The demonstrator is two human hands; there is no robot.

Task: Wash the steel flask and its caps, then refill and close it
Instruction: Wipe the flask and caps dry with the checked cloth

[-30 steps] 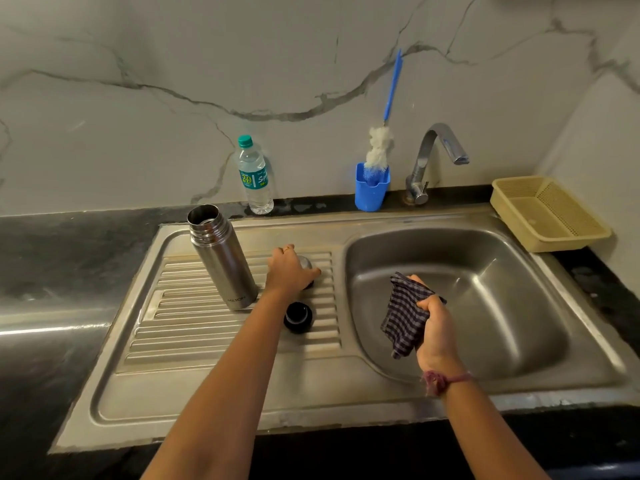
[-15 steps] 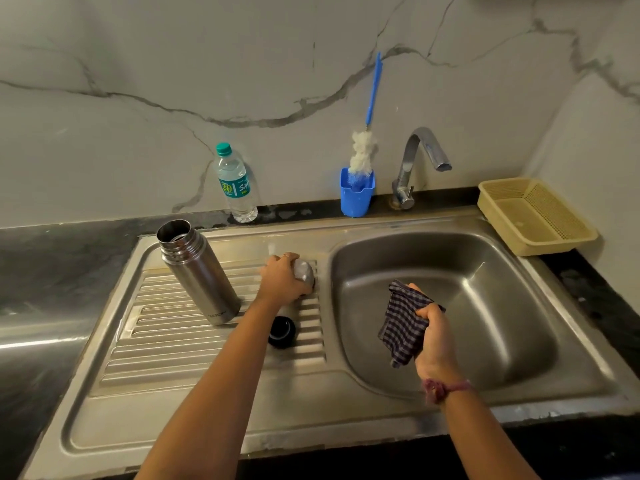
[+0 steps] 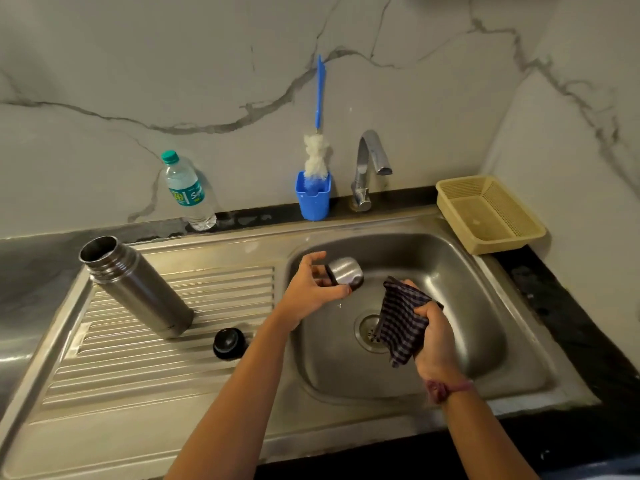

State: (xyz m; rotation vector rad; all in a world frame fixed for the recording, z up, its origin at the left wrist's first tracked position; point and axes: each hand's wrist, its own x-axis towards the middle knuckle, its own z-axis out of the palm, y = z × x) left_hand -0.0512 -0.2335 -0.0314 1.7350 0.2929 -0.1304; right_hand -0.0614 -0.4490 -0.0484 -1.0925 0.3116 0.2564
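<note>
The open steel flask point(image 3: 135, 287) stands on the ribbed drainboard at the left, its mouth uncovered. A black inner cap point(image 3: 228, 342) rests on the drainboard just right of the flask's base. My left hand point(image 3: 313, 289) holds the steel outer cap point(image 3: 346, 271) on its side above the left part of the sink basin point(image 3: 485, 306). My right hand point(image 3: 434, 337) grips a dark checked cloth point(image 3: 401, 320) over the drain, a little right of the cap and apart from it.
A tap point(image 3: 369, 164) stands behind the basin. Left of it is a blue holder point(image 3: 313, 197) with a bottle brush point(image 3: 317, 150). A plastic water bottle point(image 3: 187, 192) stands by the wall. A beige basket point(image 3: 488, 213) sits at the right corner.
My left hand has lifted the steel cap off the drainboard and carried it right, over the basin. My right hand with the cloth stays over the basin.
</note>
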